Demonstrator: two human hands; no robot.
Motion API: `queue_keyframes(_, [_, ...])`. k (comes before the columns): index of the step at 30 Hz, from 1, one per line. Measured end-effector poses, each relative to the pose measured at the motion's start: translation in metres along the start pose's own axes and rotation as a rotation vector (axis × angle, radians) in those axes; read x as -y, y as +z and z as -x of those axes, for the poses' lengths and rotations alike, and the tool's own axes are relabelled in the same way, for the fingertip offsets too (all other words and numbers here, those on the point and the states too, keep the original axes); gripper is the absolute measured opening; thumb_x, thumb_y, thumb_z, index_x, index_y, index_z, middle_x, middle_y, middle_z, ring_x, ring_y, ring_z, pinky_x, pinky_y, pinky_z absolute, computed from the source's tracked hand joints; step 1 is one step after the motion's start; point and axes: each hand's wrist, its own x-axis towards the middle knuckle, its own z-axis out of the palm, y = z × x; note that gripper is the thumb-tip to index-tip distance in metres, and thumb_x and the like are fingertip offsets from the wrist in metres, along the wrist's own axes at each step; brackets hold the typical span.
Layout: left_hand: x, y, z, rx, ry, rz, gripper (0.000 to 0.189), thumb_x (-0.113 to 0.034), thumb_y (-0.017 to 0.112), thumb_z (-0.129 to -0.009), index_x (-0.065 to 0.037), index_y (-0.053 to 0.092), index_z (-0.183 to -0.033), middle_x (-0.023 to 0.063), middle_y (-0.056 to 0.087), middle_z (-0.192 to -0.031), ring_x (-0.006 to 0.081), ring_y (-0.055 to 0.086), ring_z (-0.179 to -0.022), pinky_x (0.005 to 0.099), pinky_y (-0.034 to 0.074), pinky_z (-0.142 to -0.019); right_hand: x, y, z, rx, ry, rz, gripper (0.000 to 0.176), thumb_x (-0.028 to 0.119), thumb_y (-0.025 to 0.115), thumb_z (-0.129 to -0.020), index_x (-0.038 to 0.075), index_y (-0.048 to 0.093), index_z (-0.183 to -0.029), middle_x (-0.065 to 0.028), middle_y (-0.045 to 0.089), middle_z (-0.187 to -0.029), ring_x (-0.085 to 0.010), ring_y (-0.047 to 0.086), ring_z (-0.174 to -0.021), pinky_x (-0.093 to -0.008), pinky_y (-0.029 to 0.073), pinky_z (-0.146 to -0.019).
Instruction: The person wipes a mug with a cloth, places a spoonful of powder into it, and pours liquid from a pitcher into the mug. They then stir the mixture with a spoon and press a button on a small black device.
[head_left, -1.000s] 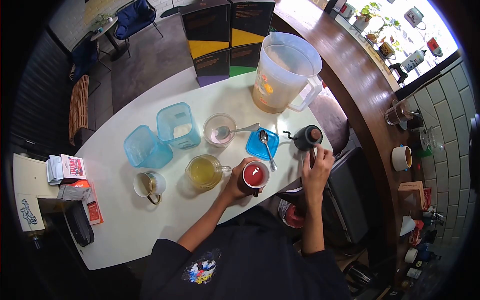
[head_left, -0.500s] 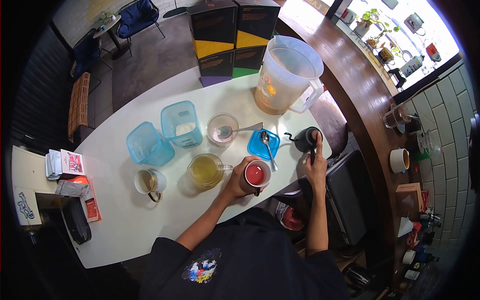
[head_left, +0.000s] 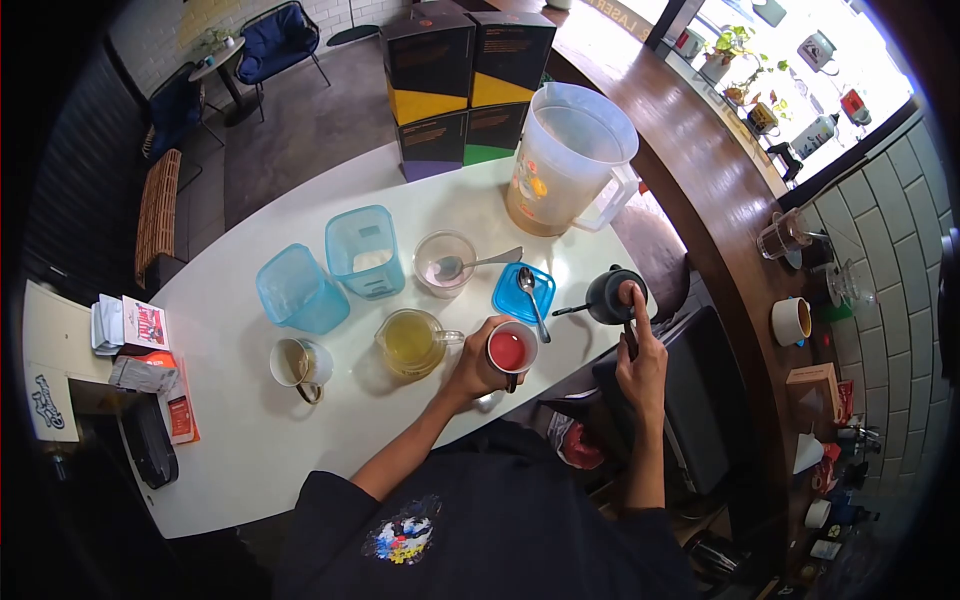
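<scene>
My left hand (head_left: 478,368) is wrapped round a dark cup (head_left: 508,350) with red liquid inside, near the table's front edge. To the right, my right hand (head_left: 641,355) grips the handle of a black gooseneck kettle (head_left: 611,297), one finger on its lid. The kettle's spout points left. A spoon (head_left: 533,300) lies across a blue lid (head_left: 514,291) between cup and kettle. Just left of my left hand stands a glass pitcher (head_left: 409,343) of yellow-green liquid. Behind it is a clear bowl (head_left: 443,262) with a spoon in it.
Two blue containers (head_left: 302,290) stand at the left on the white table (head_left: 250,440), behind a white mug (head_left: 300,364). At the back are a large plastic jug (head_left: 570,160) and dark boxes (head_left: 430,65). A wooden counter (head_left: 690,165) runs along the right.
The kettle in my right hand has turned and looks more upright, slightly lower in view, and its spout has swung. My left hand still holds the cup. The view has shifted a little.
</scene>
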Motion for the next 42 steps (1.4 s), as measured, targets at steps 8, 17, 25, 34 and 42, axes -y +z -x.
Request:
queue_keyframes(8, [0.007,0.002,0.000,-0.023,0.059,-0.068,0.073,-0.016,0.091,-0.064,-0.004,0.051,-0.124,0.0072,0.072,-0.100,0.0166,0.071,-0.090,0.0325,0.056,-0.083,0.025,-0.006,0.008,0.002,-0.125,0.176,0.094,-0.015,0.059,-0.075,0.026,0.037,-0.156,-0.0192,0.065,-0.089,-0.0383,0.065,-0.072,-0.0495,0.051,-0.069])
queue_keyframes(17, [0.008,0.002,-0.001,-0.028,0.069,-0.098,0.077,-0.020,0.093,-0.064,-0.004,0.050,-0.125,0.0086,0.071,-0.104,0.0187,0.070,-0.094,0.0336,0.056,-0.087,0.030,-0.013,0.006,-0.017,-0.218,0.289,0.094,-0.014,0.060,-0.072,0.026,0.040,-0.155,-0.0133,0.056,-0.074,-0.0331,0.060,-0.062,-0.0469,0.049,-0.061])
queue_keyframes(25, [0.001,0.000,-0.002,-0.009,0.097,-0.088,0.084,-0.028,0.097,-0.063,-0.006,0.048,-0.128,0.0076,0.068,-0.107,0.0187,0.069,-0.100,0.0337,0.055,-0.089,0.039,-0.030,-0.001,-0.035,-0.245,0.318,0.097,-0.014,0.061,-0.069,0.026,0.041,-0.155,-0.0129,0.055,-0.074,-0.0318,0.058,-0.060,-0.0455,0.048,-0.059])
queue_keyframes(34, [0.004,-0.001,0.000,0.001,0.084,-0.076,0.090,-0.027,0.097,-0.063,-0.006,0.044,-0.132,0.0075,0.066,-0.113,0.0181,0.066,-0.106,0.0343,0.053,-0.094,0.047,-0.037,0.000,-0.054,-0.230,0.329,0.096,-0.017,0.058,-0.071,0.028,0.042,-0.154,-0.0139,0.051,-0.073,-0.0314,0.055,-0.059,-0.0458,0.046,-0.061])
queue_keyframes(42, [-0.005,-0.001,0.003,-0.025,0.063,-0.053,0.085,-0.024,0.096,-0.064,-0.006,0.048,-0.132,0.0105,0.066,-0.114,0.0229,0.067,-0.106,0.0348,0.053,-0.093,0.038,-0.015,0.011,-0.022,-0.228,0.399,0.093,-0.010,0.060,-0.073,0.028,0.040,-0.155,-0.0115,0.054,-0.073,-0.0307,0.058,-0.057,-0.0444,0.048,-0.055])
